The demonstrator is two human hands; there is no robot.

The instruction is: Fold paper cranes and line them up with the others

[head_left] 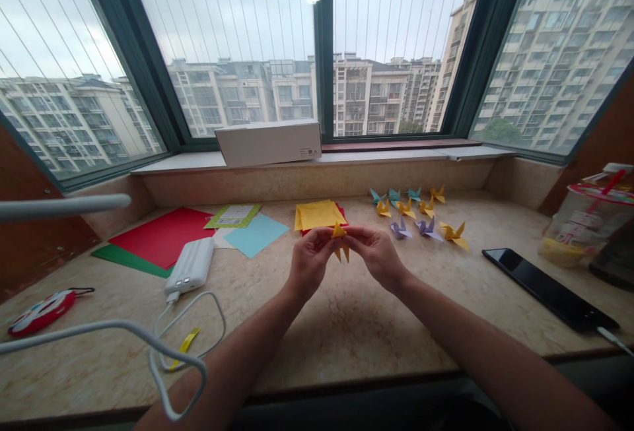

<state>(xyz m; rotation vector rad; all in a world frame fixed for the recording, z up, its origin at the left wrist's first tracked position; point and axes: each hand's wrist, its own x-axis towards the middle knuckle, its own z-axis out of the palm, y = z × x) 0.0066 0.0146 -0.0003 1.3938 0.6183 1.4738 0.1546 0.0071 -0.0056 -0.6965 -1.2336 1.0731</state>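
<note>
Head view: L hand (310,263) & R hand (380,256) fingertips pinch folded paper (339,231) nr paper stack (317,212), prob. for control both sides; paper birds (405,210) R of stack, likely for safekeeping.

Paper stack (315,212) behind folded piece (339,229), cranes (405,208) right

From my end I read a home: green-framed bay window (324,68), apartment blocks (222,98) outside, phone (547,289) and drink cup (569,230) on stone-look table (347,332).
</note>
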